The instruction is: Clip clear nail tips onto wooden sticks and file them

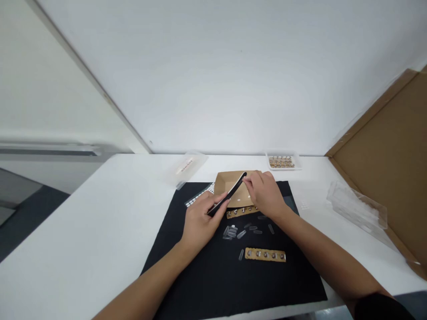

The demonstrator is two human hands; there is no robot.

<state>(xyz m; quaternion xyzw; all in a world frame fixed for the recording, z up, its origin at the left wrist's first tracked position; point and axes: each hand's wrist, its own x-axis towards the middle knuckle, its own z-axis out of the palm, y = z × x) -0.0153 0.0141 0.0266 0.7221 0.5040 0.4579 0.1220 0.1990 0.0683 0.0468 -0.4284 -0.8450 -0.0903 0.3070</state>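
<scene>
My left hand (203, 218) is closed around the lower part of a black nail file (235, 187) with a pale edge, held slanting up to the right above the mat. At the file's upper end, my right hand (265, 192) is pinched, its fingertips against the file; anything between them is too small to make out. Just behind and below the file is a brown paper tray (227, 180). Several clear nail tips (232, 232) lie scattered on the black mat (207, 284). A tan strip with metal studs (266, 254) lies nearer me, and another studded strip (243, 211) is partly hidden by my right hand.
Beside the paper tray lies a sheet of white oval stickers (199, 195). A clear plastic pouch (188, 168) is at back left, and a white tray (283, 162) of studded strips at back right. A clear plastic box (356, 206) stands near the cardboard (393, 146) on the right.
</scene>
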